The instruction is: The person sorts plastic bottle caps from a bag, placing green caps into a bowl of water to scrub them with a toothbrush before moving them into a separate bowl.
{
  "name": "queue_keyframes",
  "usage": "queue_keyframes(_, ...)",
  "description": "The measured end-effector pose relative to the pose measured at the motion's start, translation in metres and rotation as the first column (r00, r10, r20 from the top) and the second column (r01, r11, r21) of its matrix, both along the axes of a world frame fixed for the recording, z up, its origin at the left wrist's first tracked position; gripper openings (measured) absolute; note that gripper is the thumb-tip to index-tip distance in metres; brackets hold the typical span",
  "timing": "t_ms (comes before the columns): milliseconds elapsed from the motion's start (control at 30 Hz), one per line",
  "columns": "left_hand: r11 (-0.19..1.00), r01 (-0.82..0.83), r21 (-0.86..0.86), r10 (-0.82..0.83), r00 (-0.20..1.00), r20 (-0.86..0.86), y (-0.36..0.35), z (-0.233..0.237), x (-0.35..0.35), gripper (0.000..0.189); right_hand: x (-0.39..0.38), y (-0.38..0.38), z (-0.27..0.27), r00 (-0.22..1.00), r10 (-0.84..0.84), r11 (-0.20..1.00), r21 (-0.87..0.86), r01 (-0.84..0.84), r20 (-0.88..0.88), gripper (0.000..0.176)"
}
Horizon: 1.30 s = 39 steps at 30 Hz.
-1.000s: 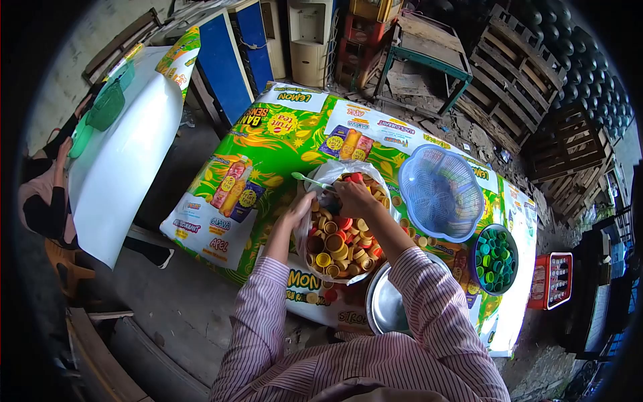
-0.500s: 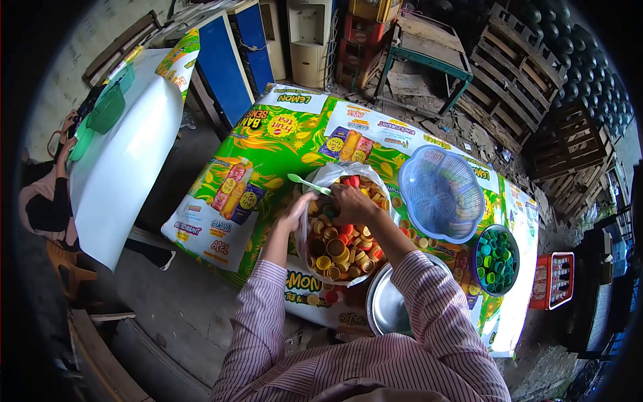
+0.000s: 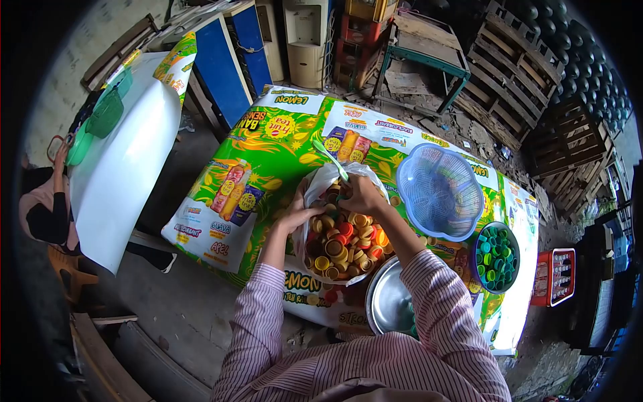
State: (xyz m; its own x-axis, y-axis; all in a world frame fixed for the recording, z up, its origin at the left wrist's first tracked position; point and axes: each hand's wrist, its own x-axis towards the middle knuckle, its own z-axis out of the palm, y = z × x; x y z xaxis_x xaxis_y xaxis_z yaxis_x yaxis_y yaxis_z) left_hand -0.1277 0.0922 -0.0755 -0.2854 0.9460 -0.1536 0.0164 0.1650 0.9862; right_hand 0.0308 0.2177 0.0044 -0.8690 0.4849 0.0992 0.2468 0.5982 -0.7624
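Note:
A white plastic bag (image 3: 313,249) stands open on the table, filled with yellow, orange and red bottle caps (image 3: 340,253). My left hand (image 3: 295,213) grips the bag's left side, its thumb lying inside over the caps. At the bag's far side, my right hand (image 3: 362,197) is closed around a slim light-green utensil (image 3: 330,155), which looks like a plastic spoon. Its free end points away from me, up past the bag's rim, and is smeared by motion. The right fingertips are partly hidden above the caps.
Right of the bag are a blue plastic basket (image 3: 440,194) and a bowl of green caps (image 3: 495,258). A metal basin (image 3: 388,301) sits near my right forearm. Another person (image 3: 45,208) handles green containers at a white-covered table (image 3: 130,161) on the left.
The green utensil has swung from pointing left to pointing away from me. My right hand has shifted slightly right, and my left hand slightly lower, its thumb now over the caps.

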Motion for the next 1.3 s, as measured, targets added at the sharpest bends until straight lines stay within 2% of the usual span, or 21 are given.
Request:
queue_keyframes(33, 1.000, 0.002, 0.000, -0.002, 1.000, -0.001, -0.001, 0.006, 0.002, 0.103, 0.003, 0.001, 0.007, 0.999, -0.014, 0.999, -0.046, 0.012, -0.041, 0.032)
queue_keyframes(67, 1.000, -0.010, 0.005, 0.010, 0.999, 0.051, -0.002, 0.011, 0.005, 0.106, 0.005, 0.006, 0.002, 0.997, -0.015, 0.983, 0.180, 0.030, -0.082, 0.031)
queue_keyframes(100, 1.000, -0.023, 0.009, 0.022, 0.994, 0.103, -0.002, 0.012, 0.007, 0.108, 0.010, 0.007, 0.002, 0.997, -0.017, 0.983, 0.182, 0.032, -0.081, 0.031)
queue_keyframes(167, 1.000, -0.024, 0.008, 0.023, 0.993, 0.115, -0.002, 0.013, 0.007, 0.109, 0.019, 0.008, 0.003, 0.990, -0.141, 0.990, 0.022, 0.141, -0.023, 0.032)
queue_keyframes(233, 1.000, -0.025, 0.007, 0.024, 0.992, 0.126, -0.003, 0.014, 0.007, 0.110, 0.036, 0.000, 0.013, 0.977, -0.201, 0.979, 0.019, 0.203, -0.078, 0.030)
queue_keyframes(300, 0.999, -0.028, 0.027, 0.024, 0.991, 0.135, -0.005, 0.012, 0.008, 0.103, 0.064, -0.015, 0.032, 0.945, -0.325, 0.881, -0.372, 0.291, -0.031, 0.027)
queue_keyframes(367, 1.000, -0.030, 0.008, 0.028, 0.990, 0.140, -0.005, 0.010, 0.005, 0.101, 0.101, -0.027, 0.030, 0.973, -0.223, 0.893, -0.414, 0.179, -0.059, 0.025)
queue_keyframes(433, 1.000, -0.027, -0.013, 0.028, 0.989, 0.146, -0.004, 0.008, 0.003, 0.100, 0.142, -0.043, 0.044, 0.975, -0.118, 0.956, -0.244, 0.162, 0.186, 0.025)
queue_keyframes(533, 0.998, -0.055, -0.042, 0.061, 0.987, 0.146, -0.004, 0.005, 0.002, 0.094, 0.191, -0.057, 0.040, 0.933, 0.005, 0.928, -0.349, 0.129, 0.359, 0.029)
queue_keyframes(600, 0.999, -0.029, -0.039, 0.036, 0.981, 0.191, -0.003, 0.005, -0.001, 0.096, 0.206, -0.061, 0.036, 0.912, 0.202, 0.974, -0.167, -0.151, 0.357, 0.028)
queue_keyframes(633, 0.999, -0.003, -0.033, 0.010, 0.973, 0.231, -0.003, 0.005, -0.001, 0.098, 0.204, -0.060, 0.034, 0.912, 0.201, 0.974, -0.167, -0.150, 0.357, 0.028)
queue_keyframes(700, 1.000, -0.003, -0.027, 0.009, 0.971, 0.240, -0.004, 0.004, 0.001, 0.098, 0.187, -0.056, 0.032, 0.984, -0.035, 0.948, -0.305, 0.087, 0.172, 0.028)
queue_keyframes(800, 1.000, -0.017, -0.025, 0.022, 0.979, 0.203, -0.002, -0.002, 0.000, 0.099, 0.129, -0.045, 0.038, 0.976, -0.127, 0.992, 0.027, 0.124, 0.177, 0.032)
queue_keyframes(833, 0.999, -0.025, -0.036, 0.030, 0.986, 0.162, -0.001, -0.006, 0.000, 0.100, 0.106, -0.039, 0.024, 0.994, -0.098, 0.994, 0.034, 0.100, -0.046, 0.030)
queue_keyframes(867, 0.999, -0.033, -0.014, 0.035, 0.989, 0.143, -0.001, -0.013, -0.002, 0.097, 0.082, -0.037, 0.032, 0.991, -0.124, 0.989, 0.083, 0.119, 0.054, 0.033)
queue_keyframes(967, 0.999, -0.051, -0.001, 0.051, 0.990, 0.135, -0.003, 0.001, 0.005, 0.100, 0.026, -0.028, 0.000, 0.996, -0.083, 0.974, 0.206, 0.090, -0.042, 0.037)
queue_keyframes(1000, 0.998, -0.059, -0.009, 0.059, 0.985, 0.159, -0.003, 0.000, 0.005, 0.104, 0.011, -0.022, -0.003, 0.989, -0.049, 0.991, 0.131, 0.031, 0.139, 0.040)
queue_keyframes(1033, 0.998, -0.062, -0.008, 0.062, 0.986, 0.156, -0.003, 0.004, 0.006, 0.104, 0.003, -0.020, -0.013, 0.990, -0.046, 0.991, 0.132, 0.028, 0.135, 0.040)
queue_keyframes(1100, 0.997, -0.066, -0.027, 0.070, 0.982, 0.173, -0.005, 0.008, 0.008, 0.104, -0.009, -0.018, -0.024, 0.965, -0.057, 0.903, 0.426, -0.060, 0.257, 0.046)
queue_keyframes(1233, 0.996, -0.093, -0.017, 0.094, 0.987, 0.131, -0.006, 0.006, 0.010, 0.101, -0.017, -0.011, -0.020, 0.905, -0.014, 0.917, 0.367, -0.158, 0.426, 0.047)
queue_keyframes(1300, 0.995, -0.098, -0.024, 0.100, 0.985, 0.138, -0.008, 0.008, 0.010, 0.097, -0.014, -0.008, -0.019, 0.916, 0.031, 0.931, 0.321, -0.171, 0.400, 0.045)
